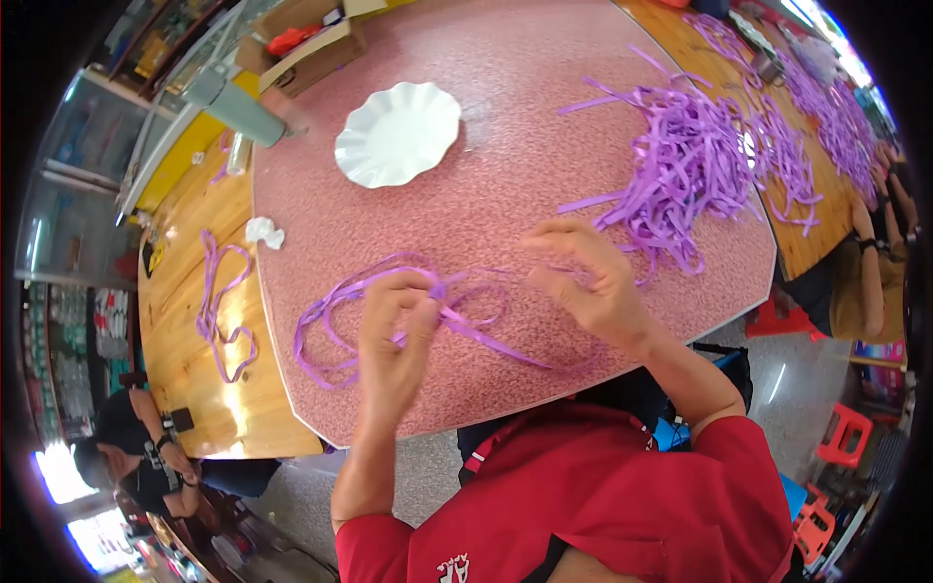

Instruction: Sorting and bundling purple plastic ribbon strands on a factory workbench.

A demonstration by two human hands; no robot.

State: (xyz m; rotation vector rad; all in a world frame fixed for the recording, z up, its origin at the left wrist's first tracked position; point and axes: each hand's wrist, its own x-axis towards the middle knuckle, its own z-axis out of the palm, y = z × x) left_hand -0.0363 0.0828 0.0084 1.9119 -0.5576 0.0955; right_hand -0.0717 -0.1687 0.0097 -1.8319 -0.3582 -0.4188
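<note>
My left hand (394, 325) is closed, its thumb and fingers pinching a purple ribbon (486, 340) just above the pink speckled tabletop. Loops of that ribbon lie around and under the hand, and a loose length trails toward the table's near edge. To the right, my right hand (593, 282) hovers with thumb and fingertips apart. A thin strand of ribbon runs toward it, but I see nothing gripped there. Beyond this hand, a large tangled heap of purple ribbons (690, 160) covers the table's right side.
A white scalloped plate (398, 133) sits farther back, with a crumpled tissue (264, 232) at the left edge. A grey-green bottle (236, 107) and an open cardboard box (309, 53) stand far left. One ribbon (209, 306) lies on the left wooden table. People sit at both sides.
</note>
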